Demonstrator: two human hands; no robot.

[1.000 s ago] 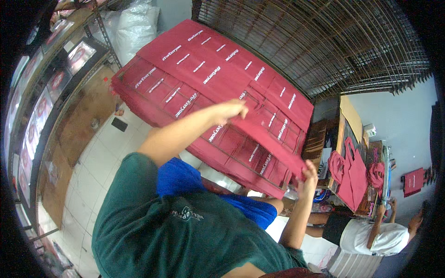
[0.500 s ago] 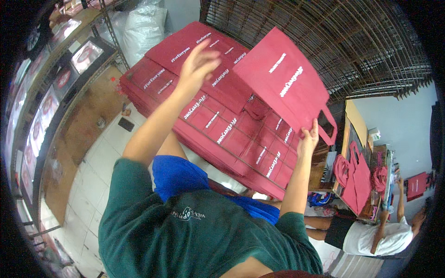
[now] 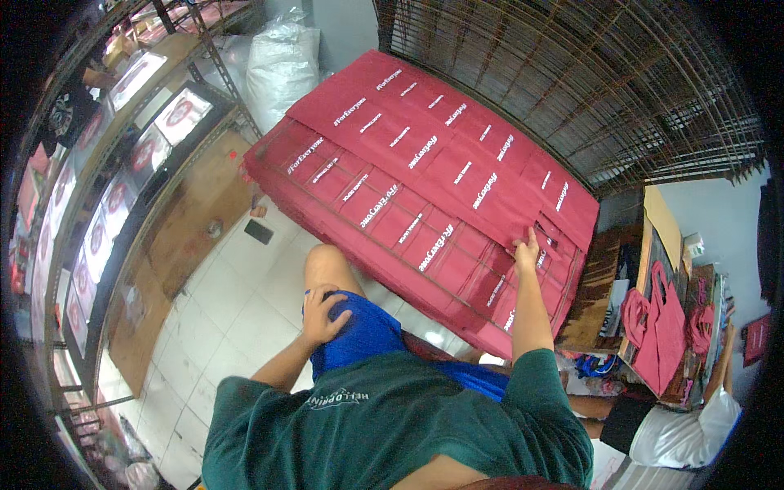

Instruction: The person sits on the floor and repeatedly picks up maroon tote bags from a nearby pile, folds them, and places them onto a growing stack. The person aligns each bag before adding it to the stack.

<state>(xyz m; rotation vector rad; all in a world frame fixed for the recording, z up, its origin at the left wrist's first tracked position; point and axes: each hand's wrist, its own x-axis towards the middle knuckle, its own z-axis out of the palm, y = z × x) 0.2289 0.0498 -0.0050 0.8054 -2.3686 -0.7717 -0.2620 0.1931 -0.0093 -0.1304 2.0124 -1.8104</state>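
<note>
My left hand [image 3: 327, 317] rests on my thigh over the blue shorts [image 3: 355, 331], its fingers apart and holding nothing. My right hand [image 3: 527, 251] reaches over the wire rack [image 3: 359, 219] and touches a flat red fabric bag [image 3: 490, 200] near its handle end. The index finger is stretched out and the thumb stands apart; the other fingers are partly hidden. Red bags with white print lie side by side and overlapping across the rack, and wire mesh shows over the nearer ones.
Tilted wire racks [image 3: 572, 73] rise behind the bags. A shelf [image 3: 135, 237] with printed sheets stands at left, near a white sack [image 3: 282, 61]. A dark phone [image 3: 259, 231] lies on the tiled floor. At right, a co-worker in white [image 3: 682, 429] is by a table with red bags [image 3: 660, 327].
The bag held up in my right hand has been lowered flat onto the rack among the others. My left hand has dropped from above the rack to my thigh.
</note>
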